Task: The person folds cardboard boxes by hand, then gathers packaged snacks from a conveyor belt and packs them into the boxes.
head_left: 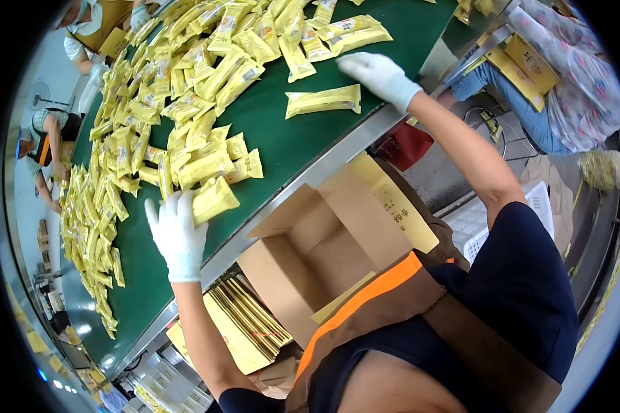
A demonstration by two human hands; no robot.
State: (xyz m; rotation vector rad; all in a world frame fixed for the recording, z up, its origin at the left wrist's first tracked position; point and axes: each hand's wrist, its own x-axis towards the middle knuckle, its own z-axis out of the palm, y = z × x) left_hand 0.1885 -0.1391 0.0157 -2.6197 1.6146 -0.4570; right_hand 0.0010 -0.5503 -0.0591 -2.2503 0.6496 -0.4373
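Note:
My left hand (177,230), in a white glove, is over the near edge of the green conveyor belt (289,148). Its thumb and nearest fingers close on the end of a yellow packet (215,199), while the outer finger sticks out. Farther right, my right hand (380,77), also gloved, reaches over the belt with fingers stretched out and nothing visible in them. Just left of it one yellow packet (323,102) lies alone. A large heap of similar packets (186,89) spreads over the belt's far and left parts.
Against the belt's metal edge (310,175), in front of my body, stands an open cardboard box (275,275). Flat yellow cartons (244,323) are stacked left of it. A white crate (472,230) is on the right. Other people work across the belt and at the right.

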